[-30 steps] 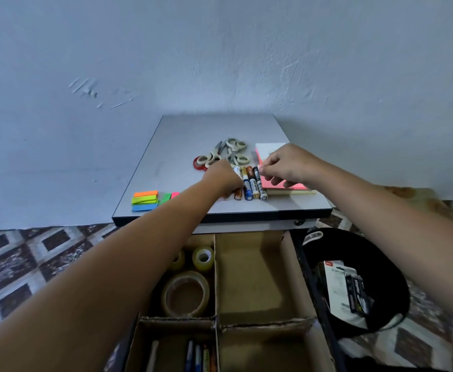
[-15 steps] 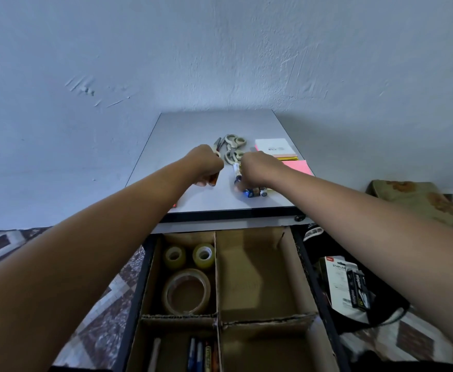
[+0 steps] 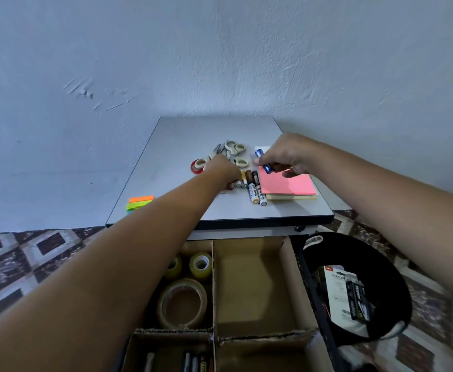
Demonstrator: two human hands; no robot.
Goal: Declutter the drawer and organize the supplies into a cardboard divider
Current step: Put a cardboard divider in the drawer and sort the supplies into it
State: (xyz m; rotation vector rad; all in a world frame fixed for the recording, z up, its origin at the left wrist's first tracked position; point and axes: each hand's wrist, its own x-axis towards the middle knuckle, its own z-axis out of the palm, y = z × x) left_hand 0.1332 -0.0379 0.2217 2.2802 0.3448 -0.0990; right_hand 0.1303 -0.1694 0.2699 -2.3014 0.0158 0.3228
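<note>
On the grey table top (image 3: pixel 182 146), my right hand (image 3: pixel 284 154) pinches a blue battery (image 3: pixel 263 161) just above a pink sticky-note pad (image 3: pixel 287 184). My left hand (image 3: pixel 224 170) grips batteries (image 3: pixel 237 184) at the left end of a row; its fingers hide them in part. Two more batteries (image 3: pixel 254 187) lie loose beside it. Below the table edge the open drawer holds a cardboard divider (image 3: pixel 213 280). Tape rolls (image 3: pixel 182 302) fill its left compartment, and the right compartment (image 3: pixel 252 288) holds nothing. Pens (image 3: pixel 193 362) lie in the near left compartment.
Scissors (image 3: pixel 233 153) and a red tape roll (image 3: pixel 196 167) lie behind my left hand. Coloured sticky flags (image 3: pixel 139 202) sit at the table's left front edge. A black bin (image 3: pixel 354 288) to the drawer's right holds a stapler pack (image 3: pixel 347 296). A patterned floor surrounds everything.
My right hand has lifted a blue battery out of the row and moved right, over the pink pad. My left hand now reaches the row's left end. The camera has shifted.
</note>
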